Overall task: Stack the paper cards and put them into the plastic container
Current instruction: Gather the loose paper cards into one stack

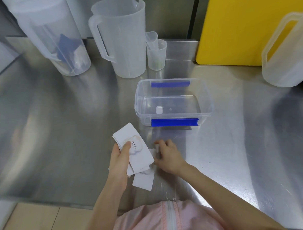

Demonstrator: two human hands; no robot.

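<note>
My left hand (pixel 120 158) grips a stack of white paper cards (pixel 137 149), thumb on the top card, which shows a pale cloud picture and the word "love". Another white card (pixel 143 180) lies flat on the steel counter just below the stack. My right hand (pixel 166 154) rests on the counter to the right of the stack, fingers curled on the edge of a card (pixel 157 149) that is partly hidden under the stack. The clear plastic container (pixel 205 102) with blue clips stands open beyond my hands, with a small white piece inside.
Two large translucent jugs (pixel 124 40) (pixel 52 39) and two small measuring cups (pixel 156 54) stand at the back. A yellow board (pixel 233 26) leans at the back right, with another jug (pixel 286 53) beside it. The counter's front edge (pixel 47 199) is near my body.
</note>
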